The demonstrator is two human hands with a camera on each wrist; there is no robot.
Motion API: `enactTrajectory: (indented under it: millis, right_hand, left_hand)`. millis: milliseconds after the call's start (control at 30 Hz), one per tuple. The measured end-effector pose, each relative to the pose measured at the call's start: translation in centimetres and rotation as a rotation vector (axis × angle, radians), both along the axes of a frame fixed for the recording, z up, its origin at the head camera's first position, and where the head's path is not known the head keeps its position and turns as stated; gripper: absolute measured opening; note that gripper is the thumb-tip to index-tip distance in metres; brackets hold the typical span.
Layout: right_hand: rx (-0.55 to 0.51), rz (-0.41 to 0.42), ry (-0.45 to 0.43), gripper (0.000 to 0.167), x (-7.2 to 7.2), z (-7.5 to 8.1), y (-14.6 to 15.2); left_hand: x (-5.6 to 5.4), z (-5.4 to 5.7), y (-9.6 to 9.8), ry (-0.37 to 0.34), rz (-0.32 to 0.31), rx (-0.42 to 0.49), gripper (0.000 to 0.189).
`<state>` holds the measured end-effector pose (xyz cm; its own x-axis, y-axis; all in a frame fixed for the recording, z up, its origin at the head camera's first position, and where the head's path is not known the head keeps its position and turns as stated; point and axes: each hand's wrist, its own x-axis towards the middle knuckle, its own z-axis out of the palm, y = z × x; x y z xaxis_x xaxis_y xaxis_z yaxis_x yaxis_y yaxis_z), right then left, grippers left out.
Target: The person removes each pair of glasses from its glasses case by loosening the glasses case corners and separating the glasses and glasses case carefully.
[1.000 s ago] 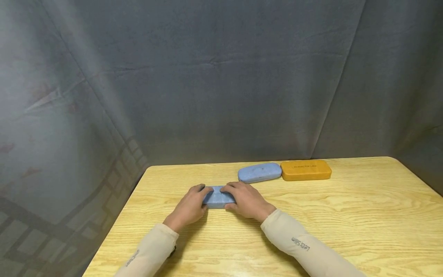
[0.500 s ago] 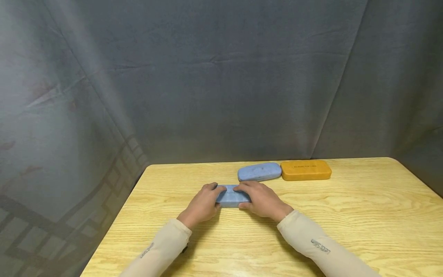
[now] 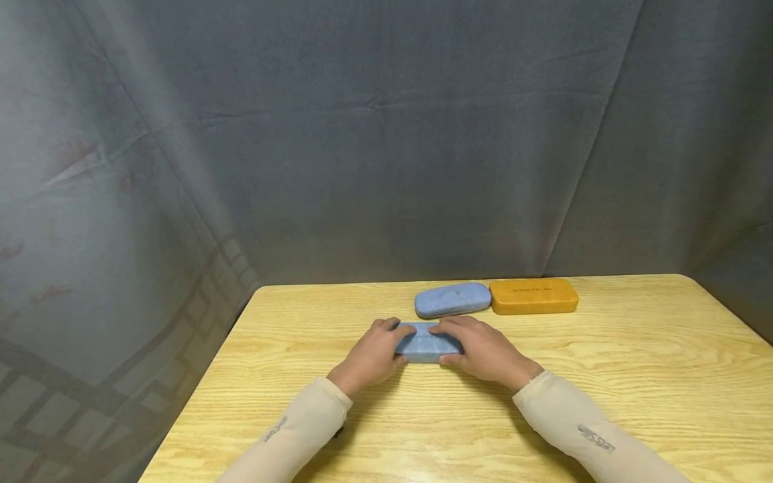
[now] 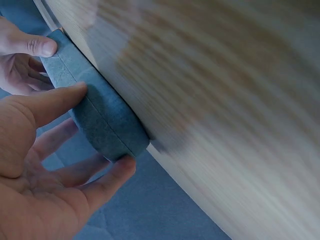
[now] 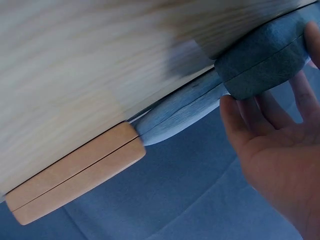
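Note:
A blue box-shaped glasses case (image 3: 427,345) with faint lettering on its lid lies on the table between both hands. My left hand (image 3: 371,354) grips its left end, thumb on the near side and fingers over the top and around the end. At the opposite end my right hand (image 3: 488,350) holds it in the same way. The left wrist view shows the case (image 4: 102,115) closed, a seam running along its side. In the right wrist view, fingertips of the right hand (image 5: 280,145) touch the case's end corner.
Behind the held case, a rounded blue glasses case (image 3: 453,300) lies slightly angled, its right end against an orange glasses case (image 3: 534,296) with dark lettering. The wooden table (image 3: 634,376) ends at the back before a grey curtain (image 3: 386,168).
Both hands have slid the blue box-shaped glasses case to the right along the table, nearly in front of the rounded blue one. The two rear cases have stayed put.

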<state>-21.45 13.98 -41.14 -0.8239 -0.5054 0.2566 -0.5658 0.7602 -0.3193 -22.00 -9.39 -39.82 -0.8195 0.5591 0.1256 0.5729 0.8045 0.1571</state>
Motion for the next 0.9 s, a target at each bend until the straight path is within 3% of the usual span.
enactTrajectory:
  millis: [500, 900]
  right_hand:
    - [-0.002, -0.026, -0.038, 0.054, 0.7, 0.2, 2.7]
    - [0.013, -0.006, -0.04, 0.053, 0.7, 0.1, 3.2]
  left_hand:
    - [-0.4, 0.1, 1.7, -0.043, -0.059, 0.0, 0.056]
    - [-0.9, 0.1, 1.8, -0.077, -0.098, 0.014, 0.059]
